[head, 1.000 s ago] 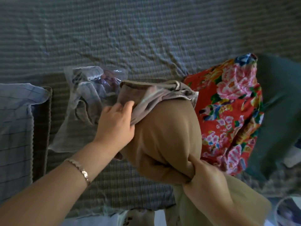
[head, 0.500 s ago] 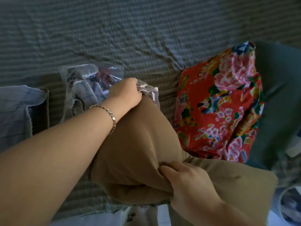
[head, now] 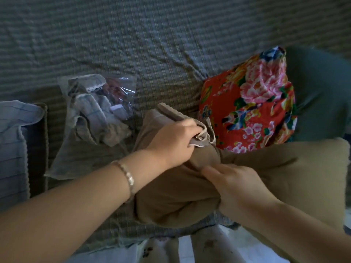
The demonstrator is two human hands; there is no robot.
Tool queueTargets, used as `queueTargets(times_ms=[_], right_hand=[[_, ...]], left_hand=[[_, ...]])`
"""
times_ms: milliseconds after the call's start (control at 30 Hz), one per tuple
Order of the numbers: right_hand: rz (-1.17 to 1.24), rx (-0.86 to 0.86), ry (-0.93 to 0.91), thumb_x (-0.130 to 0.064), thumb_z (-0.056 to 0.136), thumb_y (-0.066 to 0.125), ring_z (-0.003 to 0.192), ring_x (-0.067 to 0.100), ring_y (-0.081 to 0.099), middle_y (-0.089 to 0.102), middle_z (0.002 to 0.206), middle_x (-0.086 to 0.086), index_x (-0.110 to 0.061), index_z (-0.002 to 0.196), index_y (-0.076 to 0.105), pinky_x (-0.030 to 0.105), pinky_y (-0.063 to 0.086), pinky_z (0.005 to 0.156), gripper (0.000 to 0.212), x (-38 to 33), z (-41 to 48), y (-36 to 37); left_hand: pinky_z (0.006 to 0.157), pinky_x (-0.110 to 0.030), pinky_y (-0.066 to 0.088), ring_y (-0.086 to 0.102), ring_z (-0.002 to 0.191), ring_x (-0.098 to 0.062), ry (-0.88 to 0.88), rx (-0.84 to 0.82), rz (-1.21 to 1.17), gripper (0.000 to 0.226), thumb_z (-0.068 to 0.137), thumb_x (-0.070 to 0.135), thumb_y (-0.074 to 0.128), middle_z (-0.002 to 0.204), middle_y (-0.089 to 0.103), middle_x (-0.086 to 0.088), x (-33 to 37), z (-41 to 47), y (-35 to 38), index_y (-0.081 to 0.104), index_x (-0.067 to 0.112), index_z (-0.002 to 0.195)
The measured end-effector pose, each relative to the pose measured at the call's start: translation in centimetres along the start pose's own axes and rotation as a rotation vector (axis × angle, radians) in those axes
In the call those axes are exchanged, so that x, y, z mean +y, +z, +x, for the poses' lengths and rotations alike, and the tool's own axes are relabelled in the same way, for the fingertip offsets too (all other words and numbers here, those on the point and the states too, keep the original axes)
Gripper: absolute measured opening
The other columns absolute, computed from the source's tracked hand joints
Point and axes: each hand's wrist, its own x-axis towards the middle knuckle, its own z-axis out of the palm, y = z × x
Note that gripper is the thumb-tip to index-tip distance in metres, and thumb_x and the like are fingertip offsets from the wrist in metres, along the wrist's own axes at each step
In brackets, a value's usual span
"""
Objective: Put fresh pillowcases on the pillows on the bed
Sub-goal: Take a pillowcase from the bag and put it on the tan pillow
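Note:
A tan pillow lies across the near edge of the bed, its left end bunched up. My left hand is closed on a fold of pale beige pillowcase cloth at the top of that bunched end. My right hand squeezes the tan pillow at its middle, pinching it narrow. A red floral pillow leans behind the tan one, partly hidden by it. A clear plastic bag with folded grey-blue cloth inside lies to the left on the bed.
The bed is covered by a grey striped sheet. A blue checked pillow lies at the left edge. A dark green cushion sits behind the floral pillow at the right. A pale floor shows below the bed edge.
My left hand moved right and down along the pillow's bunched end, still gripping the pale cloth. My right hand shifted up to the pillow's middle. The tan pillow now lies flatter and further right.

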Motion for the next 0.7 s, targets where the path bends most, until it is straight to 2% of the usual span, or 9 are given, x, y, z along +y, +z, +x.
queueTargets(times_ms=[67, 133, 267, 400, 433, 500, 567, 633, 700], right_hand=[[0.028, 0.070, 0.072, -0.004, 0.031, 0.075, 0.055, 0.029, 0.063, 0.066, 0.069, 0.003, -0.012, 0.093, 0.068, 0.035, 0.050, 0.039, 0.063, 1.0, -0.5, -0.2], [0.040, 0.119, 0.134, 0.002, 0.029, 0.073, 0.054, 0.030, 0.063, 0.067, 0.068, 0.005, -0.008, 0.105, 0.067, 0.033, 0.050, 0.039, 0.076, 1.5, -0.7, -0.7], [0.043, 0.128, 0.195, 0.004, 0.027, 0.072, 0.038, 0.019, 0.050, 0.055, 0.052, -0.003, -0.009, 0.140, 0.032, 0.024, 0.033, 0.031, 0.121, 1.1, 0.0, -1.0], [0.079, 0.112, 0.233, 0.001, 0.052, 0.067, 0.036, 0.004, 0.025, 0.028, 0.049, -0.019, -0.024, 0.141, 0.000, 0.018, 0.015, 0.035, 0.114, 1.4, 0.9, -0.7], [0.091, 0.113, 0.242, 0.000, 0.055, 0.066, 0.036, 0.007, 0.029, 0.034, 0.049, -0.016, -0.024, 0.143, 0.004, 0.019, 0.016, 0.035, 0.110, 1.7, 0.9, -0.5], [0.117, 0.136, 0.264, -0.003, 0.059, 0.067, 0.041, 0.023, 0.049, 0.056, 0.056, -0.003, -0.018, 0.143, 0.032, 0.023, 0.027, 0.037, 0.093, 2.2, 0.7, 0.0], [0.197, 0.122, 0.364, -0.007, 0.064, 0.062, 0.062, 0.032, 0.061, 0.065, 0.073, 0.005, -0.022, 0.130, 0.047, 0.034, 0.043, 0.048, 0.069, 2.4, 0.9, 0.2], [0.304, 0.120, 0.481, -0.006, 0.065, 0.060, 0.073, 0.029, 0.061, 0.064, 0.080, 0.001, -0.026, 0.121, 0.049, 0.036, 0.049, 0.058, 0.060, 2.4, 1.2, 0.7], [0.399, 0.159, 0.570, -0.002, 0.062, 0.059, 0.070, 0.020, 0.056, 0.057, 0.075, -0.007, -0.027, 0.116, 0.054, 0.032, 0.048, 0.058, 0.059, 2.2, 1.5, 1.0]], left_hand=[[0.080, -0.038, 0.048, 0.057, 0.102, -0.033, -0.185, 0.101, 0.094, 0.032, 0.080, 0.004, 0.055, 0.110, 0.061, -0.011, -1.0, -1.4, -0.4, 0.064, 0.007, 0.110], [0.076, -0.039, 0.044, 0.057, 0.098, -0.034, -0.416, 0.145, 0.190, 0.019, 0.085, 0.013, 0.052, 0.104, 0.060, -0.011, -1.8, -2.5, -0.9, 0.063, 0.010, 0.101], [0.071, -0.034, 0.040, 0.059, 0.089, -0.031, -0.200, 0.115, -0.032, 0.014, 0.089, 0.021, 0.052, 0.091, 0.061, -0.007, 1.8, -3.1, 0.5, 0.064, 0.013, 0.089], [0.064, -0.029, 0.045, 0.059, 0.075, -0.028, -0.049, 0.169, -0.157, 0.015, 0.088, 0.011, 0.052, 0.085, 0.061, -0.010, 5.5, -2.2, 1.7, 0.065, 0.005, 0.088], [0.064, -0.035, 0.049, 0.059, 0.072, -0.029, -0.011, 0.175, -0.171, 0.014, 0.087, 0.008, 0.052, 0.083, 0.061, -0.012, 5.9, -2.1, 1.8, 0.065, 0.001, 0.087], [0.066, -0.041, 0.052, 0.060, 0.076, -0.030, 0.066, 0.175, -0.163, 0.016, 0.085, 0.003, 0.053, 0.085, 0.062, -0.015, 6.2, -2.3, 1.7, 0.065, -0.003, 0.093], [0.065, -0.039, 0.054, 0.061, 0.077, -0.031, 0.154, 0.190, -0.111, 0.020, 0.081, 0.001, 0.055, 0.086, 0.063, -0.015, 5.8, -2.7, 1.4, 0.066, -0.003, 0.097], [0.058, -0.036, 0.055, 0.062, 0.074, -0.030, 0.208, 0.246, 0.045, 0.026, 0.079, 0.005, 0.049, 0.085, 0.064, -0.014, 4.7, -2.7, 0.9, 0.066, 0.000, 0.097], [0.049, -0.034, 0.052, 0.060, 0.068, -0.030, 0.182, 0.351, 0.241, 0.028, 0.078, 0.006, 0.043, 0.080, 0.063, -0.014, 3.1, -2.5, 0.3, 0.068, 0.002, 0.090]])
